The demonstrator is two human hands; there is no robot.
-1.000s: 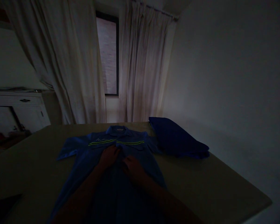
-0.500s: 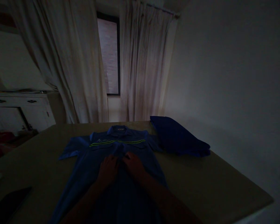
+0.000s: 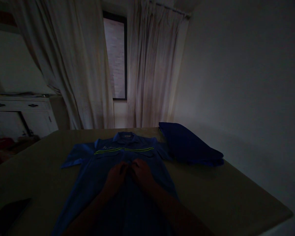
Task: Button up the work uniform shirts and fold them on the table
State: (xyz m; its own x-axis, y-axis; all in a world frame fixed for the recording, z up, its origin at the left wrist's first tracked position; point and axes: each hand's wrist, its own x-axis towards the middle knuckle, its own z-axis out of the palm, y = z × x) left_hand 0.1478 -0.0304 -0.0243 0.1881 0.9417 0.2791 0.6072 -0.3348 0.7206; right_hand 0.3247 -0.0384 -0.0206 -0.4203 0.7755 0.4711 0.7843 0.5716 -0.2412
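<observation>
A blue short-sleeved work shirt [image 3: 95, 177] lies spread face up, collar at the far end, with a yellow-green double stripe across its chest. My left hand [image 3: 116, 175] and my right hand [image 3: 141, 172] meet at the middle of its front, just below the stripe. Both have their fingers curled and pinched at the shirt's front opening, fingertips nearly touching. The room is dark, so the exact bit of cloth between the fingers is hard to make out.
The shirt rests on a wide table [image 3: 211, 193]. A folded dark blue cloth stack [image 3: 189, 144] lies at the right, over the shirt's right-hand sleeve. A dark flat object [image 3: 9, 213] is at the near left. Curtains [image 3: 88, 65] and a white cabinet [image 3: 36, 118] stand behind.
Both hands have stayed at the shirt's front and drawn slightly closer together, their fingers more curled. The raised cloth near the stripe now lies flatter.
</observation>
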